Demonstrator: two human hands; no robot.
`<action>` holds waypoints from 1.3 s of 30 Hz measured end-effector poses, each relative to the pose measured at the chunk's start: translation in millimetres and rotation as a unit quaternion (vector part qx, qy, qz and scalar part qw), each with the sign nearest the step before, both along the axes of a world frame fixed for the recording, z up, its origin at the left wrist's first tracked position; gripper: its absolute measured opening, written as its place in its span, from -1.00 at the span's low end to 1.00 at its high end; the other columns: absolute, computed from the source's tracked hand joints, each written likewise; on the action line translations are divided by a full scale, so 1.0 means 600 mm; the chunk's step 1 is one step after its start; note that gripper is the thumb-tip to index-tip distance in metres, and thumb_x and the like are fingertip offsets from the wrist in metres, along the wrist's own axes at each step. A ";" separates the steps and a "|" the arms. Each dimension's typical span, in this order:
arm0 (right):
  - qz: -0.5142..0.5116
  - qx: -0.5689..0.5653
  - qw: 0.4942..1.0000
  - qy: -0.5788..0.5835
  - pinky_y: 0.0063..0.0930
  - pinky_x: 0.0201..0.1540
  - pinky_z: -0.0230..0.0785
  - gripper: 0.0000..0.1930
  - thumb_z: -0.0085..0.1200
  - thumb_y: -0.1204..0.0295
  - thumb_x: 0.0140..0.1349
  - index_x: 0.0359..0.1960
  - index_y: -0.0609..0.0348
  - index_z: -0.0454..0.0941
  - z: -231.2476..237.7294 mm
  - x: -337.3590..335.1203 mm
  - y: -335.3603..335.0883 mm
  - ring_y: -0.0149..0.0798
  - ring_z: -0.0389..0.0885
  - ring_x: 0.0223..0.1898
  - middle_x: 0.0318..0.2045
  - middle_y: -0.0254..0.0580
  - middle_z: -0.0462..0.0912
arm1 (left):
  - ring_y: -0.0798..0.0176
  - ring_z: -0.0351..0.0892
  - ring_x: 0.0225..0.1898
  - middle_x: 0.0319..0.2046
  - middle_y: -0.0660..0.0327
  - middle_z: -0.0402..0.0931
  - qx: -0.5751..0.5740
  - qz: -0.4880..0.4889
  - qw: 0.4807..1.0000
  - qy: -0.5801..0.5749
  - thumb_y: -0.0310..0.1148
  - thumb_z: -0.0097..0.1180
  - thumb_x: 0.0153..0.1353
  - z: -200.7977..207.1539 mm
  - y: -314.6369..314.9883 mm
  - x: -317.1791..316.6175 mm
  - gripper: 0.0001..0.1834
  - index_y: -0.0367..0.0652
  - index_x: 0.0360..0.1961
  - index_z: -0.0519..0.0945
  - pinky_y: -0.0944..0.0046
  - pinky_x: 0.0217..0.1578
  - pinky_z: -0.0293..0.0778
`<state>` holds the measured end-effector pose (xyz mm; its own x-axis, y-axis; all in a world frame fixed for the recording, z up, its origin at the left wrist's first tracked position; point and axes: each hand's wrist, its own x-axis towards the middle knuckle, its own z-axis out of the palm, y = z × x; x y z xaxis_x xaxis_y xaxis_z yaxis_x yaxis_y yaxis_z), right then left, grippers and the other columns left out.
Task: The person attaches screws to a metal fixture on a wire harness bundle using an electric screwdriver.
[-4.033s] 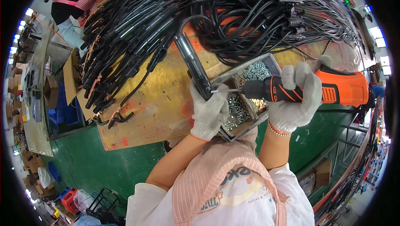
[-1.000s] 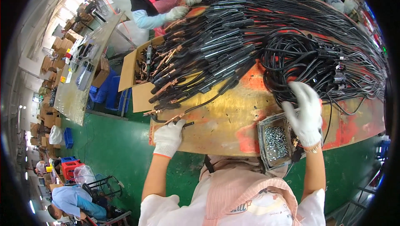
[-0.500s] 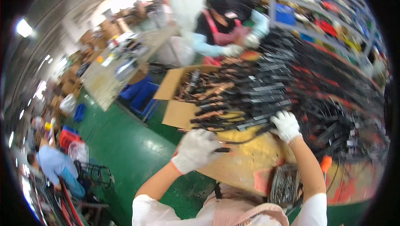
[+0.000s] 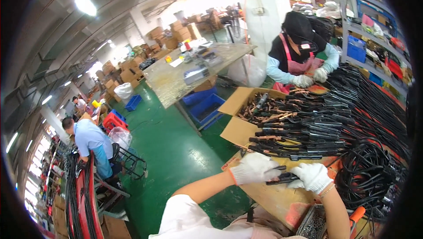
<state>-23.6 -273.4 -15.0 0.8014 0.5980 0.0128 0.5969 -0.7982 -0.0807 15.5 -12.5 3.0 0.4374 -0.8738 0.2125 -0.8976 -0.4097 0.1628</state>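
My left hand (image 4: 255, 169), in a white knit glove, is closed on dark parts that stick out past its fingertips toward the right. My right hand (image 4: 312, 177), gloved the same way, has its fingers curled at the other end of a black handle-like part (image 4: 284, 178) between the hands. Both hands are close together over the wooden tabletop (image 4: 269, 200). Beyond them lie rows of black cable handles (image 4: 304, 135), several with copper-coloured ends. The glove fingers hide how the parts meet.
An open cardboard box (image 4: 240, 131) of copper-ended parts stands beyond my left hand. At right lie coiled black cables (image 4: 368, 173). A metal tray of screws (image 4: 310, 223) and an orange-handled tool (image 4: 358, 214) are near my right forearm. Across the table works another person (image 4: 299, 49).
My hands have come together, the right one moving in from the cable pile toward the left. The view has swung left, showing more of the workshop floor.
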 end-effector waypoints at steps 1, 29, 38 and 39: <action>-0.008 0.014 1.000 0.016 -0.21 -0.33 0.50 -0.45 0.03 -0.27 0.06 -0.09 -0.21 0.58 0.000 0.003 -0.013 -0.08 0.67 -0.32 -0.34 -0.22 0.63 | 0.10 0.62 -0.37 -0.38 0.10 0.60 -0.008 -0.013 0.999 -0.042 -0.19 0.15 0.14 -0.001 -0.009 -0.005 -0.70 -0.11 -0.18 0.64 0.13 -0.45 0.50; -0.239 0.953 0.162 0.089 -0.64 -0.61 0.22 -0.89 0.04 0.33 0.36 -0.22 0.05 0.47 -0.026 -0.150 -0.120 -0.54 0.32 -0.59 -0.52 -0.48 0.40 | 0.47 0.33 -0.43 -0.41 0.33 0.35 -0.127 0.045 0.678 0.722 0.20 -0.26 0.39 -0.074 -0.260 -0.190 -0.34 -0.19 0.16 0.34 0.45 -0.39 0.33; -0.271 0.953 0.122 0.054 -0.71 -0.67 0.00 -0.90 0.00 0.42 0.38 -0.34 -0.02 0.39 0.001 -0.135 -0.107 -0.62 0.13 -0.67 -0.59 -0.53 0.29 | 0.31 0.54 -0.36 -0.19 0.04 0.54 -0.295 0.048 0.861 0.411 -0.43 -0.01 0.34 -0.051 -0.282 -0.161 -0.53 -0.35 0.23 0.30 0.32 -0.30 0.48; -0.259 0.956 0.130 0.048 -0.71 -0.67 0.03 -0.90 0.01 0.40 0.37 -0.33 -0.01 0.39 0.003 -0.134 -0.107 -0.62 0.14 -0.66 -0.58 -0.52 0.30 | 0.31 0.54 -0.36 -0.19 0.04 0.54 -0.294 0.050 0.862 0.410 -0.43 -0.01 0.34 -0.050 -0.285 -0.158 -0.53 -0.35 0.23 0.30 0.32 -0.30 0.48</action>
